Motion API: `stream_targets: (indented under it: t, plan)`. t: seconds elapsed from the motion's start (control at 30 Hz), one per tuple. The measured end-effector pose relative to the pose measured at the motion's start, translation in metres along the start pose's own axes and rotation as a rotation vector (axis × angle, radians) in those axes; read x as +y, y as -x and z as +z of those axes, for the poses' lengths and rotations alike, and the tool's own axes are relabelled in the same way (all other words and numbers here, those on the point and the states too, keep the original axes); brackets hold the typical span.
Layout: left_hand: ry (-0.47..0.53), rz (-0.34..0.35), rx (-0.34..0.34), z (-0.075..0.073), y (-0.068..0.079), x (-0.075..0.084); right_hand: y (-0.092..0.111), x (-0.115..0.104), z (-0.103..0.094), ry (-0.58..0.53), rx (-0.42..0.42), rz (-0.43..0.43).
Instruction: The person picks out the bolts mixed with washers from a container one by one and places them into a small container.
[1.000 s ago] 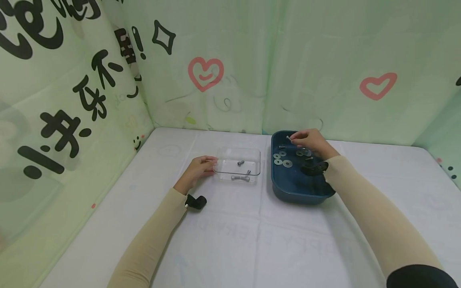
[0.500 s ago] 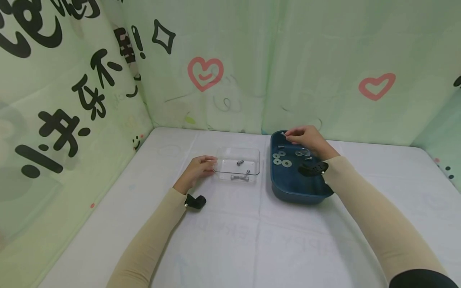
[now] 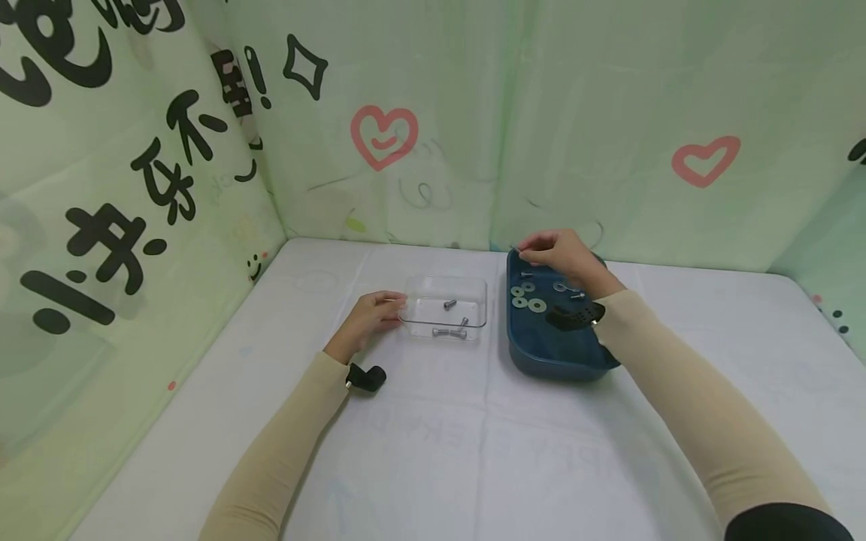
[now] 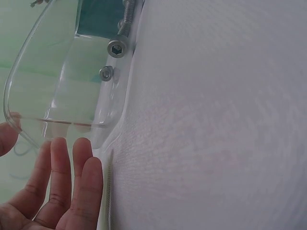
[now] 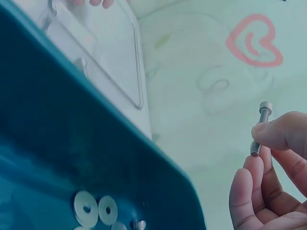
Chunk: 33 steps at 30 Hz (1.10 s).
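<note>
My right hand [image 3: 564, 254] is above the far end of a blue tray [image 3: 548, 364], pinching a silver socket-head bolt [image 5: 262, 125] between thumb and fingers. In the right wrist view the bolt is tilted slightly, its head up. At the left end of a clear plastic box [image 3: 476, 324] is my left hand [image 3: 368, 319]. Its fingers [image 4: 60, 163] are fairly straight and touch the box's end, with the thumb [image 4: 8, 136] by the rim. Several bolts [image 3: 449, 333] lie in the box. One bolt's hex socket [image 4: 116, 49] faces the left wrist camera.
Several flat washers [image 3: 537, 306] and some small bolts [image 3: 577, 295] lie in the blue tray, right of the clear box. A white cloth [image 3: 433, 451] covers the table. Green printed curtains [image 3: 582, 113] hang behind and at the sides.
My right hand has risen and moved left with the bolt, from over the tray to its far left rim. The left hand and the clear box stay in place.
</note>
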<state>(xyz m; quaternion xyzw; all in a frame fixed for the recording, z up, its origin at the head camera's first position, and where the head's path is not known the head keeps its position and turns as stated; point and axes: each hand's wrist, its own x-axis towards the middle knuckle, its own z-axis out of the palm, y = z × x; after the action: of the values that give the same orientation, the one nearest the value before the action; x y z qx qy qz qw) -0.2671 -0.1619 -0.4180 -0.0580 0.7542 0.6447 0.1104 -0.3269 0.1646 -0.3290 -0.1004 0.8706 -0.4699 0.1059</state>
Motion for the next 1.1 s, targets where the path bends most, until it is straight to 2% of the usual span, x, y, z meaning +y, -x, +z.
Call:
stream_targets:
  t: [0.3,0.53,0.77,1.1]
  plan:
    - [0.007,0.007,-0.001,0.001,0.003,0.003,-0.004,-0.009,0.014,-0.022,-0.005,-0.032]
    - [-0.008,0.0,0.003,0.0,0.004,0.003,-0.003,-0.018,0.027,-0.056,-0.071,-0.114]
    - [-0.005,-0.006,0.006,0.0,0.003,0.002,-0.01,-0.023,0.046,-0.025,-0.099,-0.105]
    - [0.002,-0.015,0.004,-0.001,-0.001,0.0,-0.013,-0.029,0.068,-0.043,-0.145,-0.093]
